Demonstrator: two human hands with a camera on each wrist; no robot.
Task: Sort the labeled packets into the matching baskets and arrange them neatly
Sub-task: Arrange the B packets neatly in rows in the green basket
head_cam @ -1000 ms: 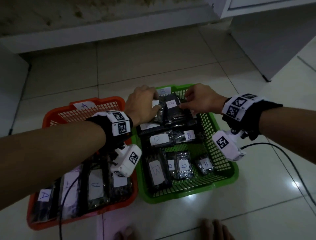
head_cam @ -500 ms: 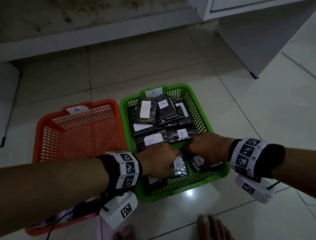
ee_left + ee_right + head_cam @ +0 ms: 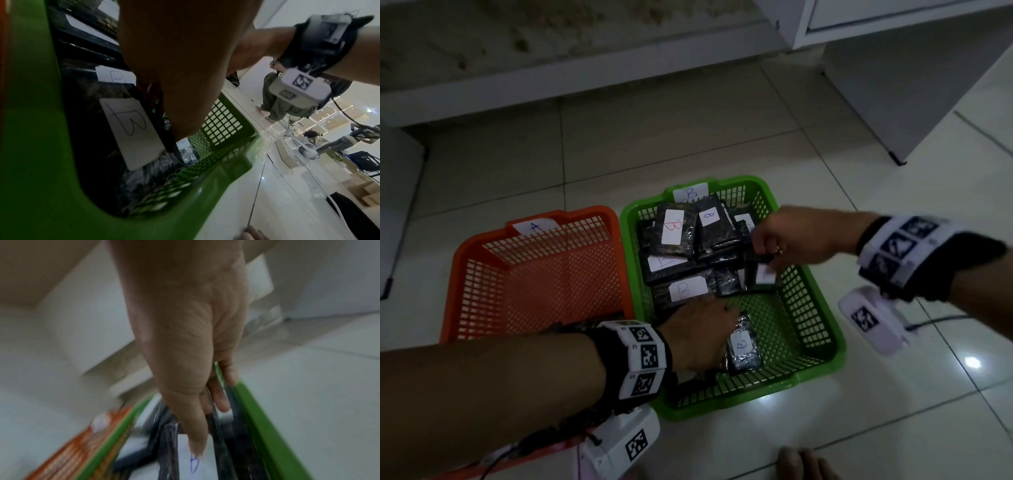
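Observation:
The green basket [image 3: 822, 329], tagged B, holds several dark packets with white B labels, stacked at its back half. My right hand [image 3: 765, 255] hovers over the back right of the basket and pinches a dark B packet [image 3: 760, 277], thumb on its label [image 3: 194, 465]. My left hand [image 3: 705, 332] is low in the basket's front left, fingers curled at the edge of a large B packet [image 3: 131, 133]. A small shiny B packet [image 3: 743, 346] lies just right of that hand. The orange basket [image 3: 534, 274], tagged A, stands to the left; my left forearm hides its front.
Both baskets sit side by side on a pale tiled floor. A white cabinet [image 3: 914, 85] stands at the back right and a low white ledge runs along the back. A cable [image 3: 935, 320] trails from my right wrist. Toes [image 3: 801, 462] show at the bottom edge.
My right hand has risen from the basket's front to its back right, carrying a packet. The left hand has stayed at the front left. The front right of the green basket now shows bare mesh.

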